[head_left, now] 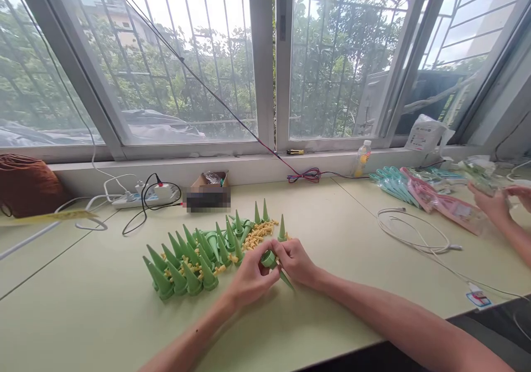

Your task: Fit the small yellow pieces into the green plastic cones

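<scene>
A green plastic watering spike point(268, 259) is held over the table, its round collar facing up and its tip slanting down to the right. My left hand point(254, 272) is closed around the collar. Against the spike's side, the fingers of my right hand point(296, 261) are pinched; a bit of yellow, apparently a small yellow valve piece point(277, 260), shows at them, mostly hidden. Left of my hands, several green spikes point(193, 280) stand in rows, tips up, with yellow pieces among them. Beyond my hands lies a pile of loose yellow valve pieces point(258, 234), and one spike point(282, 229) stands upright.
At the back are a power strip point(143, 196), a small cardboard box point(211, 181), a cable bundle point(305, 175) and a bottle point(362, 159). To the right lie a white cable point(409, 239) and bagged teal and pink items point(435, 200). Another person's hands point(493, 206) work at far right.
</scene>
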Action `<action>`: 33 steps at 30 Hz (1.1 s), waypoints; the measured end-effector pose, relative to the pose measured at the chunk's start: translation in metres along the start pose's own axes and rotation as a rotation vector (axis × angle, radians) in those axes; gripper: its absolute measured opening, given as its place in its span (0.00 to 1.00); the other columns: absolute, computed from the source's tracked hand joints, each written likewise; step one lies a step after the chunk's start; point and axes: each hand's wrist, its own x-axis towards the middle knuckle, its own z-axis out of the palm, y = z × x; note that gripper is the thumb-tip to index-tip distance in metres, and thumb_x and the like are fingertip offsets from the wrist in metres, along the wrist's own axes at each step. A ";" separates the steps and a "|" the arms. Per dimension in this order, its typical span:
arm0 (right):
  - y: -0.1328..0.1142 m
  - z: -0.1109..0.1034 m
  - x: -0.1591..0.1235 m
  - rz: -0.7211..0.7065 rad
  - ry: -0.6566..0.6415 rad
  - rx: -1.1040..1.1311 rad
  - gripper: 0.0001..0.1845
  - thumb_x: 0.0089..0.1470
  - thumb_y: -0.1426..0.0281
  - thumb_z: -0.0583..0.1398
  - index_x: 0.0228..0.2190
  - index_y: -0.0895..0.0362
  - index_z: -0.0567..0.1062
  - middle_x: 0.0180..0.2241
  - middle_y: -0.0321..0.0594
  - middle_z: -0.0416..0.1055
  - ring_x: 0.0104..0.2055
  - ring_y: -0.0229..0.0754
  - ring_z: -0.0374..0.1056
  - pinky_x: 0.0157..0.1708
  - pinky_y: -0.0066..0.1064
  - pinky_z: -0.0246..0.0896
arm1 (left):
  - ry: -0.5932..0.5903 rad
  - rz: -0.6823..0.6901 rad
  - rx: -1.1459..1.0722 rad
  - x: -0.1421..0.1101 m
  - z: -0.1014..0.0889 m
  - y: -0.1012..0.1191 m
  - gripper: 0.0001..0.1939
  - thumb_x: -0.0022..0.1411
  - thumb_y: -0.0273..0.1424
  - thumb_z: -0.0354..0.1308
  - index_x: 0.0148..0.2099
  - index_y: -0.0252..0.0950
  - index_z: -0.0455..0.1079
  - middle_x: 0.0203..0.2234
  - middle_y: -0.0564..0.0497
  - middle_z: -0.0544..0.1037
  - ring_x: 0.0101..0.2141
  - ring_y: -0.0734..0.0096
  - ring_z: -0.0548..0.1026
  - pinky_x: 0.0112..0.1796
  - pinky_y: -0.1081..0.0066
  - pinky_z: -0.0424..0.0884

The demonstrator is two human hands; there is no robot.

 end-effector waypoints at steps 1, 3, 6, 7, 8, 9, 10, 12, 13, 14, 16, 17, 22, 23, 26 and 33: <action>0.000 0.000 0.000 0.003 -0.002 -0.002 0.31 0.64 0.53 0.47 0.14 0.55 0.51 0.14 0.30 0.45 0.18 0.31 0.41 0.18 0.26 0.38 | 0.001 -0.002 -0.002 0.000 0.000 0.000 0.07 0.57 0.28 0.55 0.40 0.34 0.65 0.29 0.55 0.64 0.22 0.82 0.57 0.22 0.81 0.57; 0.001 0.000 0.001 0.013 -0.013 -0.004 0.31 0.64 0.53 0.47 0.14 0.55 0.52 0.14 0.30 0.45 0.18 0.31 0.41 0.18 0.26 0.38 | 0.002 -0.001 -0.001 0.000 0.000 -0.001 0.07 0.57 0.28 0.55 0.40 0.34 0.65 0.28 0.56 0.63 0.23 0.82 0.57 0.22 0.81 0.57; 0.001 0.000 0.002 0.031 -0.031 -0.012 0.31 0.63 0.53 0.47 0.14 0.55 0.52 0.14 0.30 0.46 0.19 0.31 0.41 0.18 0.26 0.39 | -0.007 0.005 0.013 0.001 -0.001 -0.002 0.07 0.57 0.28 0.55 0.39 0.33 0.66 0.27 0.56 0.62 0.23 0.81 0.57 0.22 0.81 0.57; 0.001 0.000 0.003 0.038 -0.034 -0.018 0.31 0.63 0.52 0.47 0.14 0.55 0.52 0.14 0.30 0.46 0.19 0.31 0.42 0.18 0.26 0.39 | -0.013 0.003 0.016 0.002 -0.002 -0.002 0.07 0.57 0.28 0.55 0.39 0.33 0.66 0.27 0.56 0.63 0.23 0.81 0.57 0.21 0.81 0.57; 0.002 0.000 0.003 0.046 -0.036 -0.024 0.30 0.63 0.52 0.47 0.14 0.55 0.52 0.14 0.30 0.46 0.19 0.31 0.42 0.18 0.26 0.39 | -0.020 -0.001 0.018 0.002 -0.002 -0.002 0.07 0.57 0.28 0.55 0.40 0.33 0.66 0.28 0.56 0.63 0.23 0.81 0.57 0.21 0.81 0.56; 0.002 0.001 0.003 0.055 -0.037 -0.027 0.30 0.63 0.52 0.47 0.14 0.55 0.51 0.14 0.30 0.46 0.19 0.32 0.42 0.19 0.26 0.40 | -0.028 -0.005 0.018 0.003 -0.003 -0.002 0.08 0.57 0.28 0.55 0.40 0.33 0.67 0.28 0.56 0.64 0.22 0.82 0.57 0.21 0.81 0.56; 0.002 0.001 0.003 0.062 -0.039 -0.030 0.30 0.63 0.52 0.47 0.14 0.55 0.51 0.14 0.30 0.46 0.19 0.32 0.42 0.19 0.26 0.40 | -0.035 -0.009 0.019 0.003 -0.003 -0.002 0.08 0.57 0.27 0.55 0.41 0.33 0.67 0.28 0.55 0.64 0.22 0.82 0.57 0.21 0.81 0.56; 0.003 0.001 0.003 0.073 -0.041 -0.029 0.30 0.62 0.53 0.47 0.15 0.55 0.51 0.14 0.30 0.46 0.19 0.32 0.42 0.19 0.26 0.40 | -0.041 -0.008 0.024 0.003 -0.004 -0.001 0.09 0.56 0.27 0.55 0.41 0.33 0.67 0.30 0.54 0.66 0.23 0.81 0.59 0.21 0.80 0.57; 0.003 0.002 0.002 0.076 -0.043 -0.028 0.30 0.62 0.53 0.47 0.15 0.55 0.51 0.14 0.30 0.46 0.19 0.32 0.43 0.19 0.26 0.40 | -0.041 -0.002 0.026 0.003 -0.005 0.000 0.09 0.56 0.26 0.55 0.41 0.33 0.68 0.30 0.54 0.67 0.24 0.80 0.60 0.22 0.80 0.58; 0.003 0.002 0.002 0.078 -0.045 -0.025 0.29 0.62 0.53 0.47 0.15 0.55 0.51 0.15 0.30 0.47 0.19 0.32 0.43 0.19 0.26 0.40 | -0.041 0.004 0.026 0.003 -0.005 0.001 0.09 0.56 0.26 0.55 0.42 0.33 0.68 0.31 0.53 0.68 0.25 0.79 0.61 0.23 0.80 0.59; 0.003 0.002 0.002 0.082 -0.050 -0.016 0.29 0.62 0.53 0.47 0.15 0.55 0.52 0.15 0.31 0.48 0.19 0.32 0.44 0.19 0.26 0.41 | -0.044 0.010 0.021 0.003 -0.005 0.002 0.10 0.56 0.26 0.55 0.42 0.33 0.68 0.32 0.53 0.69 0.26 0.78 0.63 0.23 0.80 0.60; 0.003 0.002 0.002 0.083 -0.050 -0.011 0.29 0.62 0.53 0.47 0.15 0.55 0.52 0.15 0.31 0.48 0.19 0.32 0.44 0.19 0.26 0.41 | -0.048 0.008 0.019 0.003 -0.005 0.003 0.10 0.56 0.26 0.55 0.43 0.33 0.68 0.32 0.53 0.69 0.25 0.79 0.62 0.23 0.80 0.60; 0.002 0.002 0.002 0.080 -0.041 -0.007 0.30 0.62 0.52 0.47 0.15 0.55 0.52 0.14 0.30 0.47 0.19 0.32 0.43 0.19 0.26 0.40 | -0.049 -0.002 0.020 0.003 -0.005 0.001 0.10 0.57 0.26 0.54 0.43 0.33 0.68 0.32 0.53 0.68 0.24 0.79 0.61 0.22 0.80 0.58; 0.001 0.002 0.002 0.079 -0.042 -0.007 0.30 0.62 0.52 0.47 0.15 0.55 0.52 0.14 0.30 0.47 0.19 0.32 0.42 0.19 0.26 0.40 | -0.046 0.002 0.023 0.003 -0.005 0.001 0.10 0.57 0.26 0.54 0.42 0.33 0.68 0.32 0.53 0.68 0.25 0.79 0.62 0.23 0.80 0.59; 0.001 0.002 0.002 0.076 -0.043 -0.012 0.30 0.62 0.52 0.47 0.15 0.55 0.51 0.15 0.30 0.47 0.19 0.32 0.42 0.19 0.27 0.40 | -0.040 0.005 0.035 0.003 -0.005 0.001 0.09 0.56 0.26 0.54 0.42 0.33 0.68 0.31 0.53 0.68 0.26 0.78 0.62 0.23 0.80 0.59; 0.005 0.003 0.002 0.067 -0.037 -0.032 0.29 0.62 0.54 0.47 0.15 0.55 0.51 0.15 0.30 0.46 0.19 0.31 0.42 0.19 0.26 0.39 | -0.048 -0.010 0.041 0.003 -0.005 0.001 0.10 0.56 0.27 0.55 0.42 0.33 0.67 0.31 0.54 0.67 0.25 0.79 0.61 0.22 0.81 0.59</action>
